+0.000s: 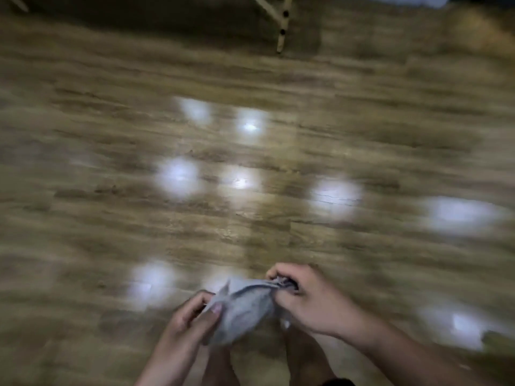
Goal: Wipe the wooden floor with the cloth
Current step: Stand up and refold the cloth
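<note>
A grey cloth (242, 307) is bunched between both hands at the bottom centre of the head view, held above the floor. My left hand (192, 321) pinches its lower left edge with the thumb on top. My right hand (303, 299) grips its upper right end with curled fingers. The brown wooden floor (250, 224) fills the view, blurred by motion, with several bright light reflections on it.
A pale wooden furniture leg (282, 26) with dark holes stands on the floor at the top centre, a slanted brace beside it. My bare feet (303, 358) show below the cloth. A white object sits at the top right corner.
</note>
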Demonstrator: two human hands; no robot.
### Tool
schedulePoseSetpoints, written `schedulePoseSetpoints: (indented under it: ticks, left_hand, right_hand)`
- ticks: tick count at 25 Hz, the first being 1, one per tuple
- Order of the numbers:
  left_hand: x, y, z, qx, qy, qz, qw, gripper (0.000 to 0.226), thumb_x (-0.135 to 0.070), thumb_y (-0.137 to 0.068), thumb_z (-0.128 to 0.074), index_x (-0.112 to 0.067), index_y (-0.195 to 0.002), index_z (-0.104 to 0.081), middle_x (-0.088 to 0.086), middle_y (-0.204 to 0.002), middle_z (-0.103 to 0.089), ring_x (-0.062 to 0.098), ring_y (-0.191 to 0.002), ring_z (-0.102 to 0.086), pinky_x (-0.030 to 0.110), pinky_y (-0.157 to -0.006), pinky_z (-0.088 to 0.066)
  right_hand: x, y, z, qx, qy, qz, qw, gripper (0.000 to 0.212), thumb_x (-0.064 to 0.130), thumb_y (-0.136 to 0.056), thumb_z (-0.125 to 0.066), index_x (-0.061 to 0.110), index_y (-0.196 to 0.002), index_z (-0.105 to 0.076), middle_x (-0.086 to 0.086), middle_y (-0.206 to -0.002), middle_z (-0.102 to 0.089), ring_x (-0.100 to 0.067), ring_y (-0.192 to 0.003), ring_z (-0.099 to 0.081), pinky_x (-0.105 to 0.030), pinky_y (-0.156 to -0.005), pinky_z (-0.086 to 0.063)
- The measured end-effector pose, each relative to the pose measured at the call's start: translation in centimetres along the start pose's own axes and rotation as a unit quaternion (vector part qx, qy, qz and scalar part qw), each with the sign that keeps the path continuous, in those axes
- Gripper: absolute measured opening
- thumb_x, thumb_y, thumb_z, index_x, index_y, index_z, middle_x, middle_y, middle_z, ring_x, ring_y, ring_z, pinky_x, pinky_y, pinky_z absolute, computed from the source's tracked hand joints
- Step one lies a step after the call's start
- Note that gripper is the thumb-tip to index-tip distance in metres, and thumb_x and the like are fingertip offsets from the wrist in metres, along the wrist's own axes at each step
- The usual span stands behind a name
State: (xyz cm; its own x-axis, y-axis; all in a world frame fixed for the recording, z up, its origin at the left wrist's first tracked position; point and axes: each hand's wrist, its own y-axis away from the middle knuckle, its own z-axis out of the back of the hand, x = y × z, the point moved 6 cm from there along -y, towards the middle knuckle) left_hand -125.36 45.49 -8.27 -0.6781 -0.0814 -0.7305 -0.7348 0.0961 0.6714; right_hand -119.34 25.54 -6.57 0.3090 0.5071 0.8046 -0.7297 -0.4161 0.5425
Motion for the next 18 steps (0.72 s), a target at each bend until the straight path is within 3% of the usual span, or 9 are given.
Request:
schedulePoseSetpoints:
  ticks: [2, 5, 8, 9, 11, 13, 15, 18]
  left_hand:
    - [-1.1, 0.0, -3.0, 0.025, 0.075, 0.039, 0.996, 0.053, -0.038, -0.049, -0.095, -0.013, -0.09, -0.075, 0.013, -0.081, -0.069, 0.019, -0.069, -0.064, 0.023, -0.059, -0.053]
    - [-3.9, -1.3, -7.4, 0.016, 0.093, 0.02, 0.995, 0.094, -0.022, -0.036, -0.103, -0.016, -0.122, -0.067, 0.018, -0.096, -0.074, 0.023, -0.078, -0.071, 0.032, -0.065, -0.059]
    - [-8.6, -2.6, -11.1, -0.038, 0.009, -0.062, 0.997, 0.063, 0.0, -0.08, -0.074, -0.029, -0.133, -0.056, 0.005, -0.1, -0.077, 0.02, -0.093, -0.072, 0.03, -0.072, -0.061]
    - [-10.2, -2.9, -12.7, -0.033, -0.041, -0.093, 0.994, 0.061, 0.004, -0.089, -0.064, -0.031, -0.137, -0.052, 0.001, -0.105, -0.076, 0.017, -0.098, -0.072, 0.028, -0.077, -0.061]
    - [-12.3, -2.9, -15.1, -0.017, -0.108, -0.143, 0.984, 0.061, 0.0, -0.094, -0.062, -0.034, -0.142, -0.046, -0.004, -0.117, -0.071, 0.01, -0.106, -0.069, 0.021, -0.082, -0.058]
    - [-13.9, -2.7, -17.3, -0.004, -0.133, -0.173, 0.976, 0.072, -0.006, -0.089, -0.071, -0.038, -0.146, -0.041, -0.012, -0.131, -0.059, 0.001, -0.107, -0.067, 0.015, -0.076, -0.055]
    - [-13.7, -3.0, -19.5, 0.013, -0.147, -0.148, 0.978, 0.078, 0.001, -0.086, -0.071, -0.04, -0.145, -0.04, -0.019, -0.13, -0.056, -0.003, -0.097, -0.069, 0.013, -0.069, -0.055]
    - [-13.4, -3.3, -22.9, 0.055, -0.212, -0.16, 0.963, 0.066, 0.01, -0.088, -0.065, -0.047, -0.119, -0.054, -0.012, -0.12, -0.068, 0.009, -0.091, -0.072, 0.017, -0.069, -0.054]
  right_hand:
    - [0.3, 1.4, 3.6, -0.098, -0.097, -0.026, 0.99, 0.018, 0.012, -0.081, -0.055, 0.027, -0.085, -0.063, 0.018, -0.069, -0.06, 0.004, -0.064, -0.051, -0.019, -0.061, -0.04]
    - [-0.2, 3.2, 7.5, -0.171, -0.246, -0.074, 0.951, 0.042, -0.002, -0.083, -0.065, 0.029, -0.112, -0.062, 0.01, -0.096, -0.068, 0.001, -0.079, -0.061, -0.02, -0.076, -0.05]
    - [-2.7, 4.7, 10.8, -0.185, -0.265, -0.142, 0.936, 0.085, 0.026, -0.066, -0.084, 0.034, -0.14, -0.044, -0.005, -0.12, -0.067, -0.019, -0.1, -0.069, -0.04, -0.095, -0.055]
    - [-3.6, 5.5, 12.0, -0.187, -0.227, -0.171, 0.94, 0.101, 0.04, -0.055, -0.085, 0.033, -0.145, -0.039, -0.004, -0.123, -0.066, -0.021, -0.105, -0.068, -0.043, -0.097, -0.054]
    - [-4.7, 6.8, 13.5, -0.185, -0.218, -0.197, 0.938, 0.115, 0.055, -0.04, -0.082, 0.031, -0.144, -0.04, -0.004, -0.122, -0.068, -0.022, -0.106, -0.067, -0.043, -0.097, -0.054]
    - [-5.0, 8.2, 14.8, -0.212, -0.272, -0.186, 0.92, 0.105, 0.044, -0.045, -0.089, 0.034, -0.14, -0.044, -0.006, -0.116, -0.07, -0.022, -0.103, -0.069, -0.044, -0.095, -0.055]
    - [-5.2, 9.8, 16.8, -0.27, -0.308, -0.144, 0.901, 0.081, 0.017, -0.066, -0.088, 0.034, -0.136, -0.049, -0.007, -0.114, -0.068, -0.021, -0.104, -0.068, -0.04, -0.092, -0.057]
    - [-5.6, 12.6, 19.6, -0.35, -0.303, -0.062, 0.884, 0.066, -0.004, -0.08, -0.075, 0.038, -0.127, -0.056, -0.001, -0.128, -0.063, -0.009, -0.119, -0.059, -0.021, -0.087, -0.055]
